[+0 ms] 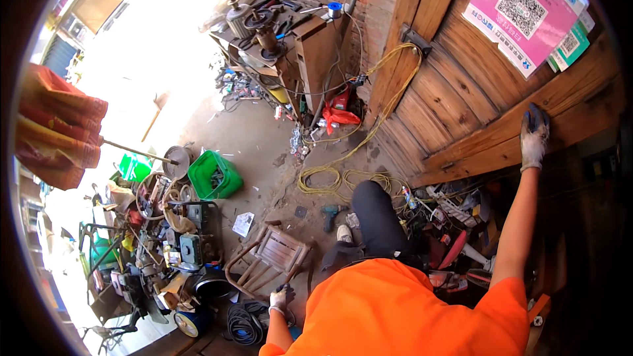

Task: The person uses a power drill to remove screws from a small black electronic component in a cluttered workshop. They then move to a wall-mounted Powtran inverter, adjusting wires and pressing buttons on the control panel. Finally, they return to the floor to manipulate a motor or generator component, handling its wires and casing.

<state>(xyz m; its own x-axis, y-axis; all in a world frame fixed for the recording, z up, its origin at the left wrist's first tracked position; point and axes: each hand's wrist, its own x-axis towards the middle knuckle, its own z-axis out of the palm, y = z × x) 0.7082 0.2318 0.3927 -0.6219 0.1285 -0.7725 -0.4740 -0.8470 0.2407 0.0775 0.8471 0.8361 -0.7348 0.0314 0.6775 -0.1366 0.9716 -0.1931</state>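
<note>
My left hand, in a pale glove with dark fingertips, is closed at the near rail of a small wooden chair. The chair has a slatted seat and a curved rail, and its lower parts are partly out of sight. Up on the right, my right hand wears a pale glove with dark blue fingers. It lies with fingers stretched out against the lower rail of a large wooden door. A cordless drill is on the floor beside my foot.
Yellow cable loops across the floor and up the door. A green bin stands left, beside heaped scrap parts. A cluttered workbench is at the back. Coiled black cable lies near my left arm; more clutter sits right.
</note>
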